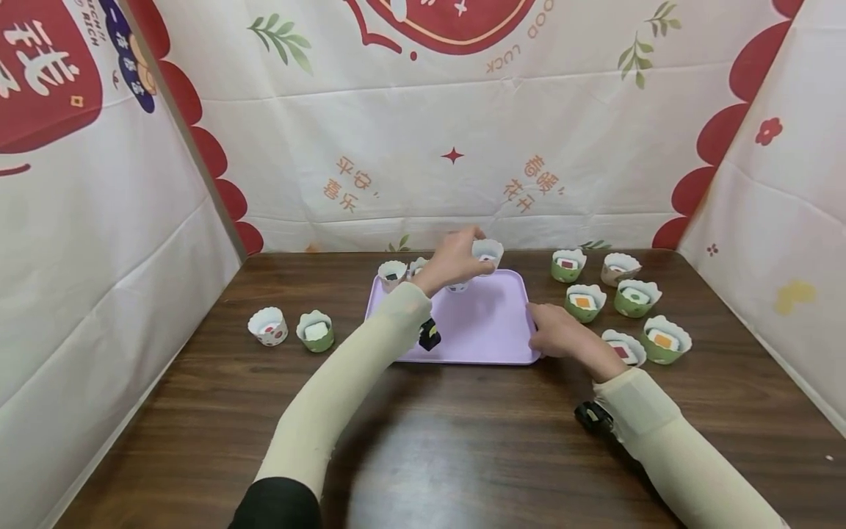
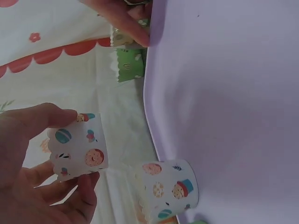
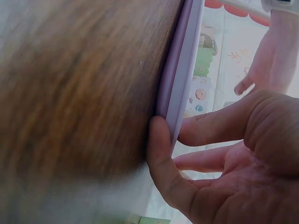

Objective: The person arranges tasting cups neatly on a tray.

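Observation:
My left hand (image 1: 474, 248) reaches over the far right corner of a purple tray (image 1: 489, 330) and pinches a white paper cup (image 1: 487, 252) with printed sweets. In the left wrist view this cup (image 2: 77, 147) hangs between thumb and fingers (image 2: 86, 191), beside the tray's edge (image 2: 154, 116). A similar cup (image 2: 166, 189) stands on the tray close by. My right hand (image 1: 537, 327) holds the tray's right rim (image 3: 180, 93), with the thumb (image 3: 161, 154) on the table side and a finger on the tray side.
Two more cups (image 1: 392, 274) stand at the tray's far left, and a small black object (image 1: 429, 334) sits near its front. Several green and white cups (image 1: 585, 302) cluster right of the tray. A white cup (image 1: 268, 325) and a green cup (image 1: 316, 330) stand to its left.

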`<state>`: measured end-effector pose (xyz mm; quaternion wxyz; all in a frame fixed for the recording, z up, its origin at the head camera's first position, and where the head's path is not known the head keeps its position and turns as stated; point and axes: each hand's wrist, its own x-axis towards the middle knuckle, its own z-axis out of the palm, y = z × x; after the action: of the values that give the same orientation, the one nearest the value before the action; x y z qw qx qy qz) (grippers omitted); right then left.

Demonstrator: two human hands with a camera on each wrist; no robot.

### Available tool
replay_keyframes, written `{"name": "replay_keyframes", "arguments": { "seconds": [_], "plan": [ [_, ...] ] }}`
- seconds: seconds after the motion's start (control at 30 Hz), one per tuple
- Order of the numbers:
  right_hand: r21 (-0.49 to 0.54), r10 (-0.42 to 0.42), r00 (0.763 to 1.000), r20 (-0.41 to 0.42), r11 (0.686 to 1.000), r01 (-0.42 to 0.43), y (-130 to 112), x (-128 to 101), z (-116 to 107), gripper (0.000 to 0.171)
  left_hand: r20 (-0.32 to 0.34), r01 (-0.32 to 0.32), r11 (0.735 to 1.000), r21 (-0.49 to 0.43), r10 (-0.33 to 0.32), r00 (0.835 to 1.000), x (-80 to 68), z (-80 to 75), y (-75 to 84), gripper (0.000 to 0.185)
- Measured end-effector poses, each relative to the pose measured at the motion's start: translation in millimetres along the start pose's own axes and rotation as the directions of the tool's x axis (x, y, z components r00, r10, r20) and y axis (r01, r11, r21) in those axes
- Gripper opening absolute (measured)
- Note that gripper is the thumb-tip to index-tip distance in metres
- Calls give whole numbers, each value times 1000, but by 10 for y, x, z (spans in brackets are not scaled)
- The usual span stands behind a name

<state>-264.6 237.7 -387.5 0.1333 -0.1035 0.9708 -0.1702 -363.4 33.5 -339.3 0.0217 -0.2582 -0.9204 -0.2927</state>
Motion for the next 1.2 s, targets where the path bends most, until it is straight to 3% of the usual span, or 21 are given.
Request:
{"name": "replay_keyframes", "arguments": {
  "seconds": [0.23, 0.47, 0.7, 0.83, 1.2],
  "plan": [
    [0, -9, 1000, -11, 1000, 9, 6, 13, 5, 70, 100, -67, 978, 198, 48, 994, 184, 135, 54, 55],
    [-13, -5, 1000, -17, 1000, 5, 9, 32, 4, 70, 135, -111, 941, 319, 71, 988, 243, 253, 53, 45],
    [-26, -1, 1000, -17, 1000, 1, 25, 22, 9, 72, 127, -77, 883, 463, 20, 992, 261, 390, 40, 41],
    [-31, -3, 1000, -11, 1000, 3, 19, 24, 11, 71, 128, -61, 858, 509, -6, 992, 255, 440, 14, 40],
    [-43, -34, 999, -25, 999, 32, 19, 23, 5, 68, 115, -54, 849, 526, -8, 993, 201, 448, 32, 38]
  ]
}}
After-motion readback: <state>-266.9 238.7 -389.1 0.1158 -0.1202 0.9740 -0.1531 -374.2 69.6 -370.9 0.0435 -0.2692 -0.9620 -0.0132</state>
